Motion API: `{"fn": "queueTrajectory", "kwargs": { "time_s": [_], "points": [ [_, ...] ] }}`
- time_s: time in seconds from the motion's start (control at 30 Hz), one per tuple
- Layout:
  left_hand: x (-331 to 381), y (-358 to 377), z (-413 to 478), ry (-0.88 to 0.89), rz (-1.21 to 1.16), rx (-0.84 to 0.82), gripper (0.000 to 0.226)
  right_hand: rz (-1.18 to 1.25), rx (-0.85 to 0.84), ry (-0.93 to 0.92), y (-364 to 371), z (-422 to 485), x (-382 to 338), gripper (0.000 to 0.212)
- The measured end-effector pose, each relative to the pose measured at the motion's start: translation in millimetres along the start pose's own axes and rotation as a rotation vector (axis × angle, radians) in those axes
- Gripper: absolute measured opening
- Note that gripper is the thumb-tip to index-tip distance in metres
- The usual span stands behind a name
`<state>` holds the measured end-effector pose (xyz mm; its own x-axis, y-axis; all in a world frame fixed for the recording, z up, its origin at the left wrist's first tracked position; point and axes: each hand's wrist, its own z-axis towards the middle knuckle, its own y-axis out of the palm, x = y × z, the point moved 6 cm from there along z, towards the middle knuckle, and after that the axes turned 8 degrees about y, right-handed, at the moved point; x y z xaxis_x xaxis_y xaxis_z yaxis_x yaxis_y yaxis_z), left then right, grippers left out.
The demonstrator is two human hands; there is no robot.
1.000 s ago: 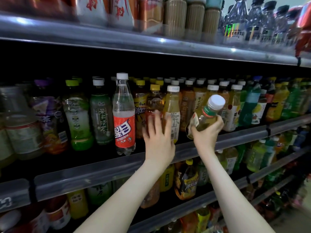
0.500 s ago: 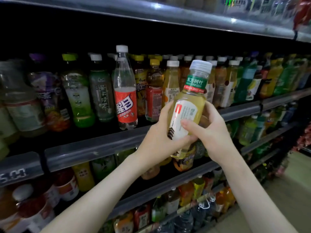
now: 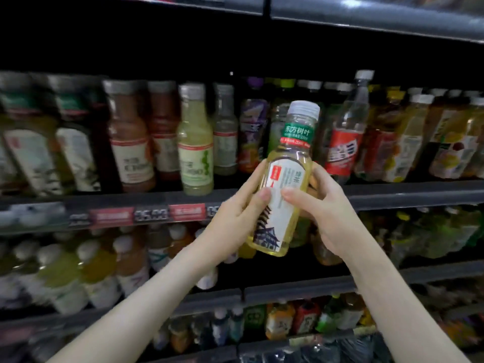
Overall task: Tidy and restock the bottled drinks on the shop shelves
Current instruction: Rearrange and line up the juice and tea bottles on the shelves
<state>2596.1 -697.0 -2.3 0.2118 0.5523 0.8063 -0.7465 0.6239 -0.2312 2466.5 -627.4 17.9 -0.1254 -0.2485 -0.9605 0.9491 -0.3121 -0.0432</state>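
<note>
— Where is the tea bottle [image 3: 280, 221]?

— At the centre of the frame, in the air in front of the shelves, with its white cap leaning slightly right. It has a green neck band, pale yellow liquid and a white label with a dark pagoda drawing.

— And the hands?

— The left hand [image 3: 235, 218] wraps it from the left, thumb across the label. The right hand [image 3: 327, 216] grasps it from the right, its thumb just beside the other. The fingers curl behind the bottle and are mostly hidden.

— What stands around it?

— Behind it, the middle shelf rail [image 3: 406, 195] crosses the frame, with price tags [image 3: 150, 214] left of centre. On that shelf a clear soda bottle [image 3: 345, 150] with a red label stands just right of the cap. A purple-labelled bottle [image 3: 252, 132] is just left of it, and a pale green juice bottle [image 3: 195, 153] is further left.

— Is anything blocked?

— The bottle and both hands cover the drinks directly behind them and a stretch of the rail.

— What is hard to read?

— The whole rack is blurred. The side labels and price digits are smeared. The top shelf [image 3: 366, 19] is cut by the upper edge, the bottom rows are dark, and both forearms run off the lower edge.
</note>
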Motion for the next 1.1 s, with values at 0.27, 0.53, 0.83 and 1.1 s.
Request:
{"fn": "queueTrajectory", "kwargs": {
  "time_s": [0.27,0.53,0.83,1.1],
  "points": [
    [24.9,-207.6,-96.0,0.010,0.195,0.034,0.078,0.039,-0.121,-0.108,227.6,23.1,-21.9,0.042],
    [37.9,-364.2,-175.3,0.055,0.646,0.259,0.084,0.010,-0.219,-0.173,408.0,40.9,-22.1,0.074],
    [20.6,-458.9,-225.6,0.029,0.902,0.498,0.066,-0.110,-0.179,-0.272,501.2,56.3,-22.1,0.081],
    [5.1,-496.3,-211.3,0.010,0.864,0.618,0.071,-0.269,-0.012,-0.276,515.7,92.1,-28.3,0.071]
  ]
}}
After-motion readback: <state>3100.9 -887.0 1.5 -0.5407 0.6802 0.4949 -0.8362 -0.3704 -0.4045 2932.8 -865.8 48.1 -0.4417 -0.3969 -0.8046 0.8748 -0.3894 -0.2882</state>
